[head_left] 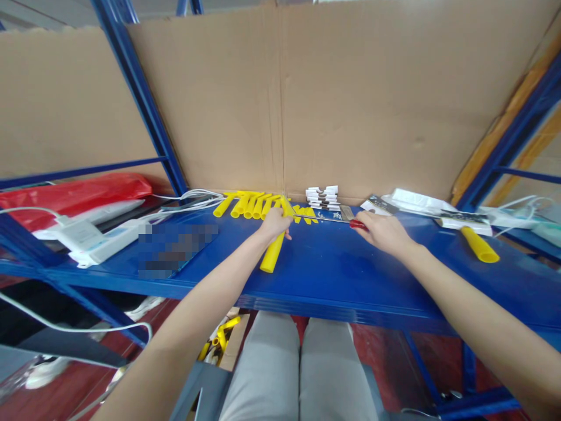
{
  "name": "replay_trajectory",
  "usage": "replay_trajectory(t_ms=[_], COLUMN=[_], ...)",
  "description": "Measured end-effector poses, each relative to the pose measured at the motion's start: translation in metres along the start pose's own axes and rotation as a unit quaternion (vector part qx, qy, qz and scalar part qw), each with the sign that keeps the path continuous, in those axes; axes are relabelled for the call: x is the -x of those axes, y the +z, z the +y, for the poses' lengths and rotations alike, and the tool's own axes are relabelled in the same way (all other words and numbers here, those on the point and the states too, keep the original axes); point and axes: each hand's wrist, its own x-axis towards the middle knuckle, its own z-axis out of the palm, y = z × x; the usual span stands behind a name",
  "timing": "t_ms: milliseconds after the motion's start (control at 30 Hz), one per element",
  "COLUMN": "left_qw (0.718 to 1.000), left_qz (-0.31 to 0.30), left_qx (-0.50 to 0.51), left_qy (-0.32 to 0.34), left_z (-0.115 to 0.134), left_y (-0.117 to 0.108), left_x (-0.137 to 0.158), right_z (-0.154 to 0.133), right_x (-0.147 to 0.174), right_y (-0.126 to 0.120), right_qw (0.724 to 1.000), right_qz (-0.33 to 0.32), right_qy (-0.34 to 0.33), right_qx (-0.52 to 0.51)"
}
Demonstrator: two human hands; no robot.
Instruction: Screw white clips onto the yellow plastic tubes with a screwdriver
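A yellow plastic tube (272, 256) is gripped in my left hand (276, 223), its open end slanting down toward the front of the blue table. My right hand (382, 231) is closed around the red handle of a tool (358, 224) with a long thin metal shaft. That shaft runs leftward to the upper part of the tube, by my left fingers; whether its tip is inside the tube is hidden. Behind my left hand lies a row of several yellow tubes (248, 206). Small flat yellow pieces (310, 216) lie just to its right.
White folded cards (322, 196) are stacked by the cardboard wall (350, 93). One yellow tube (480, 244) lies at right. A white power strip (103, 241), cables (197, 200) and a red bag (83, 196) occupy the left. Below the table, a carton (236, 342) holds yellow tubes.
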Motion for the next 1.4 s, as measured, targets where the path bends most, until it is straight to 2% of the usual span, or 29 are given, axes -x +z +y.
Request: replay_trajectory(t_ms=[167,433,733,933,1200,1400], left_qw=[1.0,1.0,1.0,1.0,1.0,1.0], left_qz=[0.008,-0.008,-0.008,0.0,0.006,0.006], left_qx=[-0.001,-0.009,-0.013,-0.017,-0.015,-0.029], left_qy=[0.007,0.004,0.007,-0.001,-0.007,0.0], left_z=[-0.0015,-0.0024,-0.0009,-0.0001,0.0003,0.0004], left_y=[0.0006,0.0013,0.0004,0.0002,-0.0002,-0.0005], left_x=[-0.0016,-0.0025,-0.0008,0.0003,-0.0004,0.0003], right_z=[0.0025,-0.0021,-0.0011,-0.0031,-0.0026,-0.0058], right_x=[-0.0006,-0.0012,0.0002,0.0002,-0.0008,-0.0006], right_y=[0.0026,0.0006,0.0007,0.0029,-0.0001,0.0029], right_qw=[0.999,0.998,1.0,0.999,1.0,0.999], right_qz=[0.028,-0.034,0.001,-0.03,-0.011,-0.035], right_qy=[-0.007,0.039,0.013,0.009,0.004,0.008], right_qx=[-0.023,-0.044,-0.015,-0.042,-0.013,-0.033])
